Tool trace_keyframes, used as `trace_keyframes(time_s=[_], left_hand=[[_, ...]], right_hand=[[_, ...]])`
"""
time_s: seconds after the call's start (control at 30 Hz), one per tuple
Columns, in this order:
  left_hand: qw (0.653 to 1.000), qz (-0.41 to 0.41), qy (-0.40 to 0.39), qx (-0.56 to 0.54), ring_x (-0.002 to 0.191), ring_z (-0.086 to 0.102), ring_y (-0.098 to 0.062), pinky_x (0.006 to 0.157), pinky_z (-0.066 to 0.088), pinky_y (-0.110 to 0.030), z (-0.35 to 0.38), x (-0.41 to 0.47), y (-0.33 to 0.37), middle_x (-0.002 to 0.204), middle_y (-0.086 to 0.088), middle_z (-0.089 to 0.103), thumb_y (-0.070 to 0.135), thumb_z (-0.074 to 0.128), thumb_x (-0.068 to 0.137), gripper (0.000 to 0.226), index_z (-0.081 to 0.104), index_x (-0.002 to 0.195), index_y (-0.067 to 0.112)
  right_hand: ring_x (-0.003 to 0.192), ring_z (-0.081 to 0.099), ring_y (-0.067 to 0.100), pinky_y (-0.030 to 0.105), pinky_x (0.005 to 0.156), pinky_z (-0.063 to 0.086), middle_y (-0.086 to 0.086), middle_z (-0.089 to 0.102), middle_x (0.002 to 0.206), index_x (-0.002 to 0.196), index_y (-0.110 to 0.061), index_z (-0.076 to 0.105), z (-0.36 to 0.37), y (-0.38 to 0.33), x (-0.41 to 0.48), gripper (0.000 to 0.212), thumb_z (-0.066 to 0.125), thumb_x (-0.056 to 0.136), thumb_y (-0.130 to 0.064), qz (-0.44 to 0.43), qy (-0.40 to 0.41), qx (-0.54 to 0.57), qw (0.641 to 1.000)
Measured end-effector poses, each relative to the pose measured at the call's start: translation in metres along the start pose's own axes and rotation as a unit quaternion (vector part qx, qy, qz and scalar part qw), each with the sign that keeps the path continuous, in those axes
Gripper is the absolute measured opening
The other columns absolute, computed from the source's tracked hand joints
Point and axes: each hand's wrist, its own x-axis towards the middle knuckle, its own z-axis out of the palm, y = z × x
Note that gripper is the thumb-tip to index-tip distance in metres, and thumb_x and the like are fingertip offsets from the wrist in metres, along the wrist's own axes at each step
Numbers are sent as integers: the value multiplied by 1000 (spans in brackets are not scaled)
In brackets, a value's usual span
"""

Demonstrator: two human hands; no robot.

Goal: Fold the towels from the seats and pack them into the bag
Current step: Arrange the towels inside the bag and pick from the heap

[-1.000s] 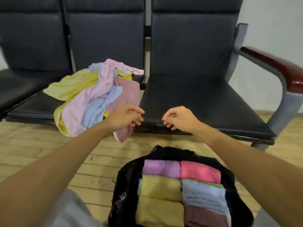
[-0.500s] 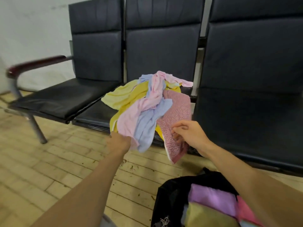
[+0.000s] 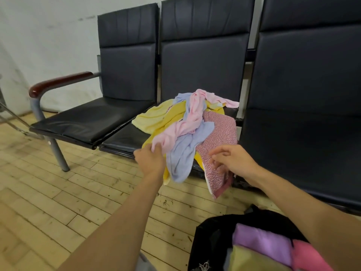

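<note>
Since half a second ago the right hand [image 3: 234,161] has let its pinch on the mauve speckled towel [image 3: 218,137] slacken, and the left hand [image 3: 149,163] has crept slightly up the pile. Nearest, at the lower right on the wooden floor [image 3: 58,192], the black bag [image 3: 207,241] lies open with a folded purple towel [image 3: 261,241], a folded pink one [image 3: 310,259] and a folded yellow one [image 3: 252,261] packed side by side. Beyond it, the left fingers curl round the lower end of the pale pink towel [image 3: 187,122]. The right fingers are spread wide and loose in front of the mauve towel; whether they touch it I cannot tell. Both towels belong to a tangled heap with a blue towel [image 3: 185,153] and a pale yellow towel [image 3: 154,119], spilling over the front edge of the middle seat of the black bench [image 3: 125,137]. Farther left, a reddish armrest [image 3: 58,83] ends the row.
</note>
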Motion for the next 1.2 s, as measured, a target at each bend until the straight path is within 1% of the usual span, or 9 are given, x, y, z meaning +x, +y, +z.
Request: trace_keyframes(time_s=[0.13, 0.3, 0.43, 0.6, 0.7, 0.8, 0.97, 1.1, 1.2], left_hand=[[983, 42, -96, -149, 67, 35, -16, 60, 32, -28, 0, -33, 49, 75, -6, 40, 13, 48, 92, 19, 48, 76, 4], [898, 6, -331, -289, 82, 49, -20, 73, 37, -34, 12, -77, 89, 84, -8, 53, 22, 56, 72, 8, 54, 74, 15], [851, -41, -414, -321, 94, 55, -27, 77, 45, -34, 26, -100, 100, 98, -16, 60, 18, 56, 68, 26, 61, 90, 5], [828, -81, -479, -281, 106, 61, -28, 97, 45, -42, 54, -128, 102, 107, -9, 70, 25, 62, 74, 19, 74, 84, 15], [837, -55, -506, -200, 96, 68, -20, 89, 53, -36, 72, -154, 106, 96, -2, 75, 26, 55, 89, 22, 74, 87, 16], [861, -62, -481, -154, 83, 70, -18, 75, 58, -25, 89, -175, 111, 85, -7, 73, 10, 55, 90, 17, 71, 90, 5], [895, -152, -400, -130, 95, 65, -30, 87, 55, -39, 124, -194, 104, 95, -10, 62, 9, 46, 91, 12, 56, 86, 13], [943, 2, -330, 41, 115, 49, -33, 90, 44, -36, 151, -189, 90, 130, -13, 43, 23, 53, 88, 35, 54, 120, 10], [929, 126, -280, 207, 129, 30, -34, 106, 31, -42, 160, -182, 80, 140, -15, 30, 27, 56, 92, 48, 45, 136, 11]], right_hand=[[85, 68, 22, 35, 73, 59, 14, 71, 99, 106, -6, 68, -2, -13, -4, 14, 59, 96, -9, 12, 6, 48, 999], [90, 71, 26, 37, 78, 60, 14, 73, 98, 111, -6, 67, -7, -27, -6, 35, 53, 100, -36, 79, 21, 258, 963], [104, 68, 31, 39, 79, 59, 17, 70, 113, 120, -5, 65, -31, -27, -14, 31, 59, 96, -23, 99, 81, 395, 910], [92, 70, 26, 29, 58, 57, 16, 70, 108, 116, -3, 67, -80, -12, -36, 30, 61, 87, 1, 121, 154, 311, 930], [81, 71, 20, 27, 59, 56, 11, 73, 96, 111, -5, 69, -114, 0, -57, 26, 66, 85, -4, 113, 156, 228, 955], [94, 71, 26, 41, 84, 56, 13, 73, 101, 113, -5, 69, -147, 18, -81, 30, 67, 84, -10, 87, 121, 200, 968], [107, 68, 29, 47, 98, 50, 13, 72, 111, 111, -11, 72, -186, 59, -123, 31, 70, 83, -22, 94, 135, 208, 964], [101, 70, 28, 46, 97, 52, 12, 74, 104, 105, -8, 74, -205, 66, -143, 24, 72, 84, -19, 116, 140, 165, 969], [99, 70, 27, 42, 93, 53, 11, 75, 99, 101, -7, 76, -218, 67, -152, 22, 74, 83, -21, 132, 142, 120, 974]])
